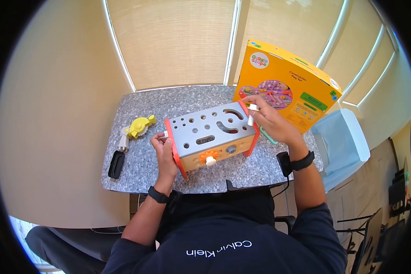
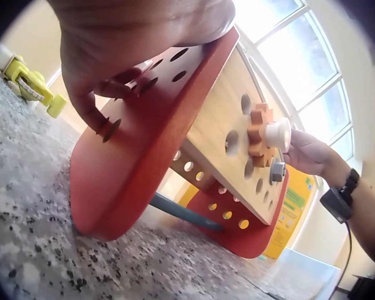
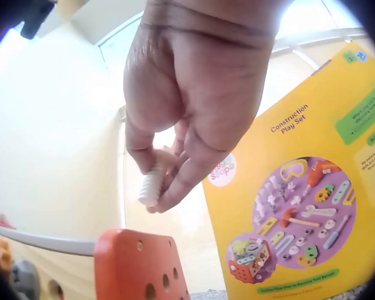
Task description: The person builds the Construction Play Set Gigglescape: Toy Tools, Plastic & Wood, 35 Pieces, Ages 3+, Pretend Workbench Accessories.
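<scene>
A toy workbench [image 1: 210, 130] with a grey holed top, wooden sides and red end panels stands on the table. My left hand [image 1: 165, 153] grips its left red end panel [image 2: 131, 162], fingers bent against the outer face near the holes. A small white piece [image 1: 165, 134] shows by those fingers. Over the right end, my right hand [image 1: 273, 122] pinches a white plastic screw [image 3: 152, 185] between thumb and fingers, its thread pointing down. On the front side are an orange gear [image 1: 208, 156] with a white knob [image 2: 278, 134], and a grey bolt head [image 1: 231, 149].
A yellow play set box [image 1: 285, 84] stands behind on the right. At the table's left lie a yellow-green toy piece with a grey handle [image 1: 139, 128] and a black holder [image 1: 116, 165]. A bin with a light blue liner [image 1: 340, 141] stands right of the table.
</scene>
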Motion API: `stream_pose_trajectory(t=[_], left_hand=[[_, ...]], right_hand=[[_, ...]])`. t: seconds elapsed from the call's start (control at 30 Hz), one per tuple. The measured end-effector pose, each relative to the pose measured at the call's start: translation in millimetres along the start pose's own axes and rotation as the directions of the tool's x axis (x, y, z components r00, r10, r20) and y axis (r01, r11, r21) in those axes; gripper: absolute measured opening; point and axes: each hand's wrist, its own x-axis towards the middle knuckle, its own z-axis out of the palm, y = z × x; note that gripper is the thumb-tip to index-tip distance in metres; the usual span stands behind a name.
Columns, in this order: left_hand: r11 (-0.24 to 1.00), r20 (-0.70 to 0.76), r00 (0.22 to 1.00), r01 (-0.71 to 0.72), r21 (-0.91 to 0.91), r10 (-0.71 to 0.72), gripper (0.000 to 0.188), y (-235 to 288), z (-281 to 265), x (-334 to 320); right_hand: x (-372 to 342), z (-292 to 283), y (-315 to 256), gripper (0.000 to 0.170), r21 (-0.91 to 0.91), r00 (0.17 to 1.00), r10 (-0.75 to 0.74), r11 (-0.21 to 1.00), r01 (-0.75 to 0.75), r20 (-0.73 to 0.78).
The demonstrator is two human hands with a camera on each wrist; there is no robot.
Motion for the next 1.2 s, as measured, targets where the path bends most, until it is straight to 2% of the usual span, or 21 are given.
stream_pose_trajectory(t=[0.03,0.1,0.17,0.2,0.23,0.27,0.3,0.37,0.4,0.43,0.47,0.5,0.57,0.67,0.8,0.87,0.93,1.07,1.13,1.17,1.2], left_hand=[[1.000,0.003,1.000,0.008,0.019,-0.008,0.040,0.5,-0.4,0.8],[0.999,0.006,1.000,0.014,0.037,-0.015,0.042,3.5,-1.5,2.8],[0.989,0.015,0.989,0.150,0.001,-0.150,0.047,14.4,-1.4,6.6],[0.989,0.017,0.989,0.149,-0.001,-0.149,0.047,15.9,-4.2,10.6],[0.980,0.009,0.990,0.141,0.140,-0.144,0.048,17.5,-9.3,15.7],[0.952,0.000,0.990,0.133,0.277,-0.138,0.050,18.9,-14.3,21.1],[0.952,0.000,0.990,0.133,0.277,-0.138,0.050,18.2,-18.8,28.8],[0.898,0.077,0.997,-0.039,0.438,0.005,0.050,19.4,-20.8,45.9],[0.898,0.076,0.997,-0.038,0.439,0.005,0.050,23.9,-19.5,52.6],[0.911,0.130,0.990,-0.003,0.412,-0.056,0.048,38.9,-14.7,57.7],[0.922,0.184,0.976,0.035,0.386,-0.114,0.047,47.7,-10.7,62.7],[0.922,0.184,0.976,0.036,0.385,-0.115,0.047,49.3,-8.1,67.9],[0.940,0.349,0.927,0.009,0.341,-0.135,0.041,50.4,-4.5,74.3],[0.933,0.409,0.891,0.042,0.358,-0.197,0.036,45.2,0.4,75.9],[0.944,0.394,0.895,0.079,0.321,-0.209,0.033,36.3,-0.3,76.2],[0.959,0.356,0.928,0.004,0.284,-0.109,0.032,30.6,0.7,75.0],[0.971,0.348,0.928,0.050,0.236,-0.133,0.032,29.2,1.3,72.8],[0.983,0.330,0.929,0.130,0.132,-0.167,0.031,27.6,1.3,69.9],[0.984,0.324,0.931,0.146,0.101,-0.171,0.032,27.6,3.0,66.4],[0.985,0.317,0.933,0.160,0.070,-0.174,0.032,27.9,3.7,65.4],[0.985,0.318,0.932,0.159,0.069,-0.173,0.032,26.2,3.5,65.8]], right_hand=[[-0.4,2.0,3.3,0.025,-0.221,0.992,-0.124,0.968,0.123,0.010],[-3.3,0.0,4.3,0.024,-0.224,0.993,-0.102,0.968,0.111,0.052],[-5.5,-2.8,-1.1,0.023,-0.230,0.993,-0.079,0.968,0.098,0.091],[-6.3,-3.9,-5.2,0.022,-0.223,0.994,-0.011,0.974,0.035,0.111],[-6.6,-4.5,-7.4,0.021,-0.218,0.990,0.057,0.976,-0.028,0.132],[-6.5,-4.7,-7.5,0.021,-0.218,0.990,0.057,0.975,-0.028,0.131],[-6.1,-4.6,-7.3,0.020,-0.259,0.985,0.037,0.966,0.007,0.166],[-5.1,-3.6,-8.3,0.018,-0.296,0.979,0.018,0.954,0.044,0.202],[-4.3,-2.2,-9.9,0.019,-0.349,0.974,0.051,0.937,0.030,0.221],[-4.1,-1.7,-11.3,0.019,-0.402,0.968,0.086,0.915,0.017,0.237],[-4.8,-2.9,-13.1,0.019,-0.402,0.967,0.087,0.915,0.016,0.238],[-5.3,-4.9,-15.4,0.020,-0.412,0.964,0.099,0.911,0.013,0.248],[-4.5,-6.2,-16.4,0.020,-0.422,0.959,0.110,0.906,0.010,0.260],[-0.2,-6.3,-19.3,0.024,-0.454,0.945,0.182,0.890,-0.041,0.270],[4.5,-9.3,-38.9,0.032,-0.476,0.927,0.212,0.878,-0.041,0.311],[7.3,-7.1,-41.1,0.034,-0.510,0.925,0.227,0.859,-0.042,0.306],[11.0,-4.6,-38.7,0.039,-0.516,0.904,0.324,0.845,-0.144,0.278],[13.5,-3.0,-28.9,0.048,-0.588,0.923,0.325,0.795,-0.148,0.208],[17.1,-11.9,-28.1,0.053,-0.498,0.885,0.268,0.866,-0.048,0.381],[15.0,-8.7,-23.0,0.053,-0.499,0.885,0.269,0.865,-0.049,0.381],[11.9,-2.4,-13.7,0.052,-0.514,0.934,0.221,0.856,-0.049,0.279]])
